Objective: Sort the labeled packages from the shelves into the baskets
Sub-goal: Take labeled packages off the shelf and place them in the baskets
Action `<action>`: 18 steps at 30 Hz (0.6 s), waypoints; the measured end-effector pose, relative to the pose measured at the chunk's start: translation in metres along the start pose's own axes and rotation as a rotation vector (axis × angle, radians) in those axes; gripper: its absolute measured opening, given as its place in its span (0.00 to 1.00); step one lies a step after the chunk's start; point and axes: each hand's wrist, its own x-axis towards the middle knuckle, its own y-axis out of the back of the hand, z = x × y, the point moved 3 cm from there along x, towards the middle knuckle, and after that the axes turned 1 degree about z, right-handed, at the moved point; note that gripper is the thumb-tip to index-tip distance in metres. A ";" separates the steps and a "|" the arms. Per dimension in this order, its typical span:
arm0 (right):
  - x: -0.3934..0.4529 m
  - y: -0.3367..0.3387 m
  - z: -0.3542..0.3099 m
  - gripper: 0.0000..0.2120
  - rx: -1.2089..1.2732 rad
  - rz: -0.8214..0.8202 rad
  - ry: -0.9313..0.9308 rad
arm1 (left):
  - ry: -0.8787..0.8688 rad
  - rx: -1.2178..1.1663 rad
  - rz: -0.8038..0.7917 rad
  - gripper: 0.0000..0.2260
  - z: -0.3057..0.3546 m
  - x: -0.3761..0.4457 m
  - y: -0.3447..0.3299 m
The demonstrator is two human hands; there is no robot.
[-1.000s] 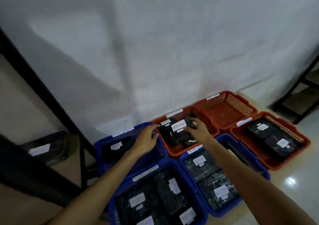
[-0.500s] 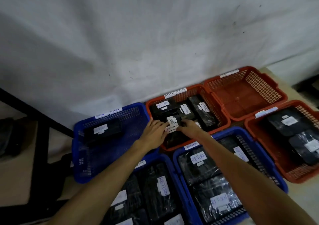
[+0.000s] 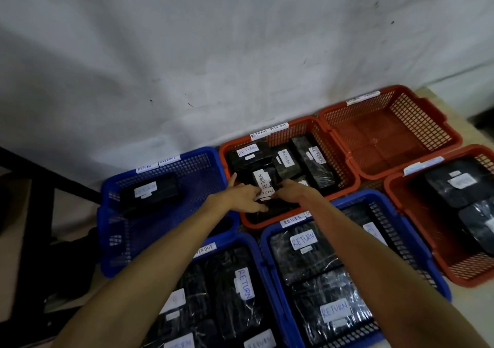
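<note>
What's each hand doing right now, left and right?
Left hand: fingers extended, touching the black package in the orange basket.
Right hand: on the same package; grip cannot be told.

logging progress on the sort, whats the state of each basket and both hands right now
left hand: on a package in the middle orange basket, fingers fairly straight
right hand: on the same package, grip unclear
middle orange basket: several RETURN packages
back right orange basket: empty
right orange basket: holds packages
back left blue basket: one package
front blue baskets: packed
</note>
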 end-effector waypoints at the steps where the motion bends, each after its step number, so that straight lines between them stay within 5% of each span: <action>1: 0.003 -0.001 0.002 0.20 0.008 0.000 0.008 | 0.004 0.002 -0.028 0.30 0.002 0.001 0.001; 8: 0.001 -0.009 0.001 0.17 0.028 0.020 0.159 | 0.002 0.099 0.055 0.34 0.002 0.011 -0.017; 18: -0.009 0.010 0.009 0.22 -0.317 0.027 0.166 | 0.003 0.171 0.165 0.33 0.006 0.004 -0.021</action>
